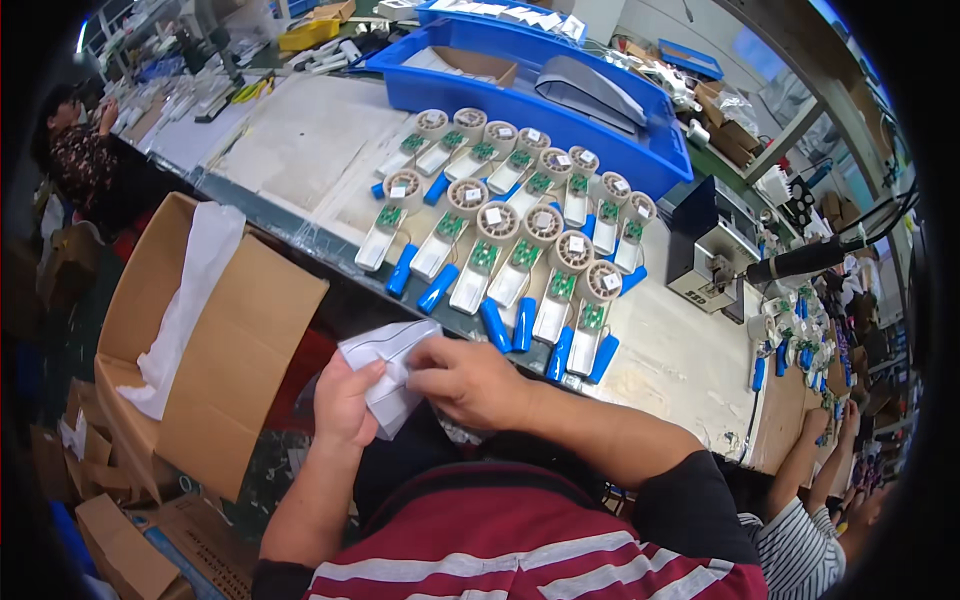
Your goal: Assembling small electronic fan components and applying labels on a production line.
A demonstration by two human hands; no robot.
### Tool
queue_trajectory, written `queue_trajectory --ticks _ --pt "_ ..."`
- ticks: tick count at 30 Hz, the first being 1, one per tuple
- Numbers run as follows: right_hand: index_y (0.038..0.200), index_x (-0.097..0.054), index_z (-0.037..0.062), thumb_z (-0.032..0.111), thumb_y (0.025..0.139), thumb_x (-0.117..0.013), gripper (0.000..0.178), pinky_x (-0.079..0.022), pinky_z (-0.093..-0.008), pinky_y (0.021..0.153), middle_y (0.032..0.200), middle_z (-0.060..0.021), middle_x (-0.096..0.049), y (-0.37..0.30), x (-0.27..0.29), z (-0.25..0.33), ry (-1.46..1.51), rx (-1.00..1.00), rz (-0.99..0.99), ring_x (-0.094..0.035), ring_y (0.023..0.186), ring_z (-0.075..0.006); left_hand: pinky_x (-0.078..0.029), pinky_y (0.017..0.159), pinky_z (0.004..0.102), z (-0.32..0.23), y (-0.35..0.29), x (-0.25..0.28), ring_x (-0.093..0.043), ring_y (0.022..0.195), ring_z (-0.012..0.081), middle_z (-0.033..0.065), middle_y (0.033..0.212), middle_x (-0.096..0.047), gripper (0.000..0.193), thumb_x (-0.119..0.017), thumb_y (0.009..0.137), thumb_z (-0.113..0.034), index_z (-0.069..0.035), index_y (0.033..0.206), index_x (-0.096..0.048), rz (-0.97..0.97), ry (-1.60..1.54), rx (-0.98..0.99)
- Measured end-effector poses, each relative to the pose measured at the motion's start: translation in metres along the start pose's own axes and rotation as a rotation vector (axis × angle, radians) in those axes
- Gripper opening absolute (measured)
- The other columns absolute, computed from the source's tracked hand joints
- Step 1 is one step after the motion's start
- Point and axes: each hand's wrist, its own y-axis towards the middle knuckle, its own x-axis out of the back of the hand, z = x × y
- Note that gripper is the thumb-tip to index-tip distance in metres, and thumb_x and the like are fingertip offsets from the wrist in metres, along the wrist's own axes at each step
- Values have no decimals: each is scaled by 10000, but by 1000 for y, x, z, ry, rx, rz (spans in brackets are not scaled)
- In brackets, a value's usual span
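Note:
My left hand (pixel 346 396) grips a bent white paper sheet (pixel 392 352), thumb on top, in front of my body at the table's near edge. My right hand (pixel 468 380) has its fingers curled together on the right side of that sheet; whether something small sits between the fingertips is hidden. Beyond my hands stand several small fan assemblies (pixel 497 222) in rows on the table. Each has a round beige fan head, mostly with a white square on it, a green circuit board and a white handle shell. Blue cylindrical batteries (pixel 494 325) are wired to them.
An open cardboard box (pixel 235 360) with white wrapping (pixel 190 320) stands at left. A large blue bin (pixel 640 145) sits behind the fans. To the right are a black-and-silver bench device (pixel 712 245) and a co-worker's arms (pixel 812 455). Another person (pixel 85 150) sits far left.

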Motion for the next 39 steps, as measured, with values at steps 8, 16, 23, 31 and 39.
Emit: queue_trajectory --ticks 8,16,23,31,39 --pt "1009 -748 81 87 911 -729 100 -518 -337 745 1027 -63 -673 51 61 -34 37 -170 -360 -633 834 -245 -576 1014 407 -7 6 21 -721 1129 345 261 1331 -681 498 -560 919 113 63 1414 -535 -81 0 -27" --pt "921 -813 11 124 854 -748 147 -532 -339 671 796 -80 -734 142 127 -184 -39 -808 -297 -622 682 -186 -576 1013 407 -6 7 27 -720 1130 347 271 1329 -678 514 -579 914 110 56 1423 -527 -75 -37 5" --pt "905 -824 19 128 826 -767 146 -568 -348 721 815 -85 -756 163 108 -211 -8 -936 -129 -661 716 -202 -575 1015 406 -5 5 38 -719 1130 345 275 1332 -675 517 -581 911 113 54 1422 -529 -143 -62 14" --pt "920 -821 15 174 841 -755 189 -596 -408 763 876 -141 -783 168 91 -229 -351 -974 -4 -722 770 -296 -570 1031 460 2 9 42 -713 1144 380 292 1355 -661 559 -588 881 94 59 1435 -527 -193 -28 34" --pt "952 -780 -87 100 879 -633 249 -606 -466 792 949 -226 -776 171 92 -198 -469 -926 7 -753 836 -369 -557 1035 412 1 3 42 -706 1146 352 267 1345 -668 554 -580 898 106 51 1446 -522 -175 -58 40"
